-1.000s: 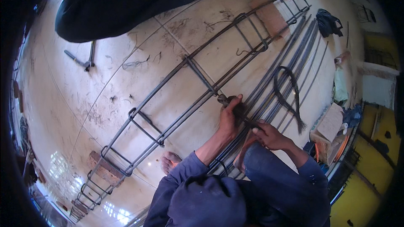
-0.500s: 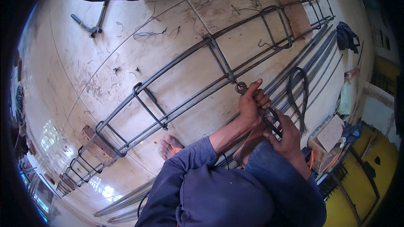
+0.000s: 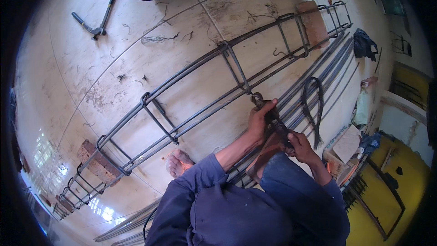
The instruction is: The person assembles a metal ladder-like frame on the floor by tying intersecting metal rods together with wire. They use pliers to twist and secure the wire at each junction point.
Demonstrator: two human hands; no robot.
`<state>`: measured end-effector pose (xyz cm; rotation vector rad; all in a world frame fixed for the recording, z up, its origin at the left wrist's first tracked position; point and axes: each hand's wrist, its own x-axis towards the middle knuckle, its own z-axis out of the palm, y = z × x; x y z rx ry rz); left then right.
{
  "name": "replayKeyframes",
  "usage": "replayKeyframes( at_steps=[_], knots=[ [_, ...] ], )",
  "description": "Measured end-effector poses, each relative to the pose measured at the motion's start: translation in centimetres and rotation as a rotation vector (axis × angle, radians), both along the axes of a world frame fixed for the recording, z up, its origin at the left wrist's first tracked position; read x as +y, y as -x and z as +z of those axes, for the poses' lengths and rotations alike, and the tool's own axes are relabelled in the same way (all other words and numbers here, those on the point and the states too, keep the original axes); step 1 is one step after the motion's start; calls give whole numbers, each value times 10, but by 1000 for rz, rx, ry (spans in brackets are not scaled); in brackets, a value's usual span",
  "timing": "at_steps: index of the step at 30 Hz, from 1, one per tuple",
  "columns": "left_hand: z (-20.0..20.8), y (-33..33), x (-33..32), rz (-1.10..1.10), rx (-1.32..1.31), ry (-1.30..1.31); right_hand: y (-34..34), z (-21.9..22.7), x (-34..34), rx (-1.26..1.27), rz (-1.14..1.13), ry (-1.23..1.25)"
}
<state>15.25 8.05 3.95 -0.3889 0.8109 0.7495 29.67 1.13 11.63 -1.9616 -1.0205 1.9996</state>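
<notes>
- Centrally, the steel-bar cage (image 3: 187, 69) runs obliquely across the tiled floor (image 3: 68, 77), passing over a brick (image 3: 313, 25) near its far right end and another brick (image 3: 98, 161) toward its left end.
- Done, as far as shown: the cage's long bars lie roughly parallel, and rectangular stirrups (image 3: 237, 70) surround them at intervals along its length.
- In progress: dark pincers (image 3: 258, 100) have their head at the cage's near side, by a middle stirrup's lower corner; contact cannot be told. Work appears to stand at this joint.
- Left hand (image 3: 259, 120): grip closed round the pincers, just beside the cage. Right hand (image 3: 302, 147): grip closed round the handle end, farther from the cage.
- Left to do: uncertain; whether each corner of the cage is bound is too small to tell.
- Unused stock: loose bars (image 3: 334, 57) beside the cage's near side, with a black wire bundle (image 3: 305, 105) lying across them.
</notes>
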Motion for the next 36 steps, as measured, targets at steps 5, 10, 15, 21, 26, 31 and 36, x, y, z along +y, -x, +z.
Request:
replayKeyframes(
  at_steps=[5, 10, 15, 21, 26, 31, 36],
  knots=[
    [-2, 0, 1, 137, -372, 34, -1, -6, 0, 623, -536, 546],
    [-4, -4, -2, 84, -241, -13, 14, -3, 0, -111, -19, -102],
    [1, -8, 4, 168, -169, 113, 53, 16, 3, -957, 756, -705],
    [2, -10, 9, 35, 12, 55, 51, -16, -18, -1024, 683, -573],
    [-9, 0, 2, -78, 102, -30, 37, -12, 0, -611, 550, -599],
    [6, 1, 7, -106, 114, 59, -7, -39, -3, 589, -337, 432],
    [-8, 0, 7, 56, -218, -48, -12, -48, 7, 975, -561, 678]
  ],
)
